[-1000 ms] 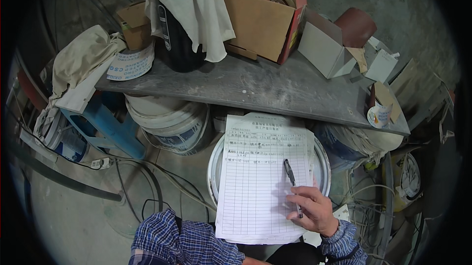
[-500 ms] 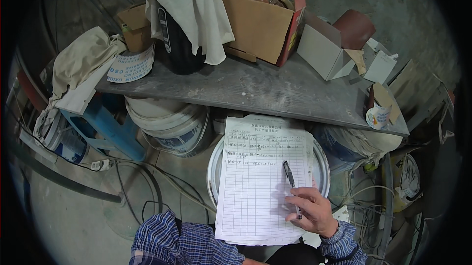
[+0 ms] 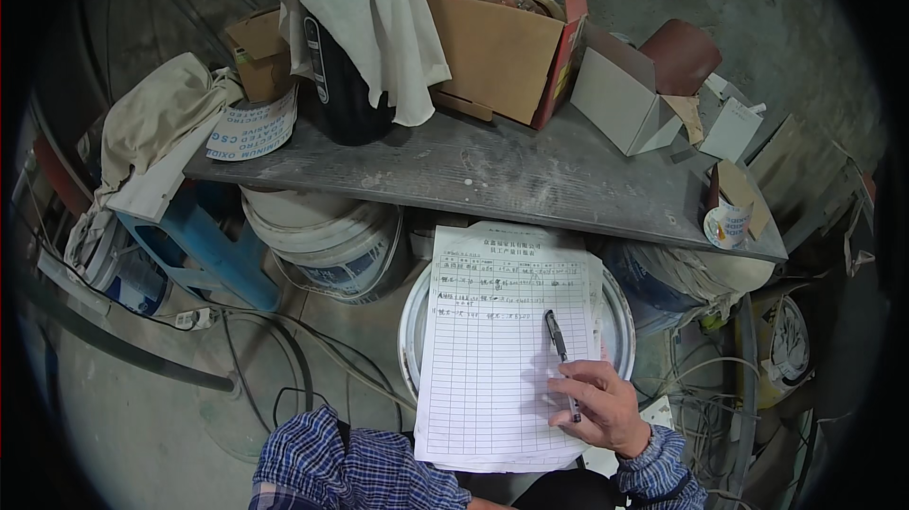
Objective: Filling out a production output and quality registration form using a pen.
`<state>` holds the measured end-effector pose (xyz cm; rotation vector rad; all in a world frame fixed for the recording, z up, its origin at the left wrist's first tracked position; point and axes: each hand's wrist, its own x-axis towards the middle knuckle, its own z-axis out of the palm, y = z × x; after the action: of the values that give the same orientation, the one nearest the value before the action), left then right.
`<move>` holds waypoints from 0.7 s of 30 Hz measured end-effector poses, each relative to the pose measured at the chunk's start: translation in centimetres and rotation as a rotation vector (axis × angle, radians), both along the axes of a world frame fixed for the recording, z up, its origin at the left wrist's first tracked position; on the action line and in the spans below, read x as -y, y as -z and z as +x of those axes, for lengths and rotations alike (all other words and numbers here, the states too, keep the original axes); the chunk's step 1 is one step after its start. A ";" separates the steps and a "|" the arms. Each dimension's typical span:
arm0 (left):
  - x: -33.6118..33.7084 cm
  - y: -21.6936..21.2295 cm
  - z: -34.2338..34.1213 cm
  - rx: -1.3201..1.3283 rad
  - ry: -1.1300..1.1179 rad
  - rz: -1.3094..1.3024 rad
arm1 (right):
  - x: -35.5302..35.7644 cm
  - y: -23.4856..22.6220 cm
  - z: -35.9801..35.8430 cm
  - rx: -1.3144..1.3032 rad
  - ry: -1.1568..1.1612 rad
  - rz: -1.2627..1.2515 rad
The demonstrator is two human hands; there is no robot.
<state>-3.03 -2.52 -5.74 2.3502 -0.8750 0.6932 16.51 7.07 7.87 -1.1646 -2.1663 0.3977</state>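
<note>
My right hand (image 3: 611, 408) is closed around a pen (image 3: 559, 344) with a black end and a clear barrel. The pen's black end points away from me, over the paper. Beneath it lies a stack of ruled form sheets (image 3: 492, 387), with handwriting in the upper rows and blank rows below. The stack rests on a round white lid (image 3: 413, 330) like that of a bucket. From the lower left comes my left sleeve (image 3: 379, 467), blue plaid. Only a sliver of my left hand (image 3: 485, 504) shows at the bottom edge, its fingers hidden.
Beyond the papers stands a dark bench (image 3: 454, 169) bearing a cloth-draped black bottle (image 3: 346, 103), a cardboard box (image 3: 497, 55) and a white box (image 3: 615, 93). White buckets (image 3: 327, 245) and a blue stool (image 3: 208, 245) stand beneath it. Cables (image 3: 705, 415) and hoses cross the floor.
</note>
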 end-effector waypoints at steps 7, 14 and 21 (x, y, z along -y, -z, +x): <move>0.0 0.3 -0.2 0.030 -0.016 -0.038 | -0.1 -0.1 -0.1 0.003 -0.008 0.004; -0.9 -1.7 -0.3 -0.122 0.057 0.053 | 0.0 0.0 -0.1 0.012 -0.003 0.001; -0.6 -0.8 -0.4 0.029 0.022 -0.159 | 0.0 -0.1 -0.1 0.000 -0.003 -0.008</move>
<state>-3.44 -1.93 -4.92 2.1923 -0.8256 0.7615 16.43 7.08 7.95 -1.1656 -2.1681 0.4080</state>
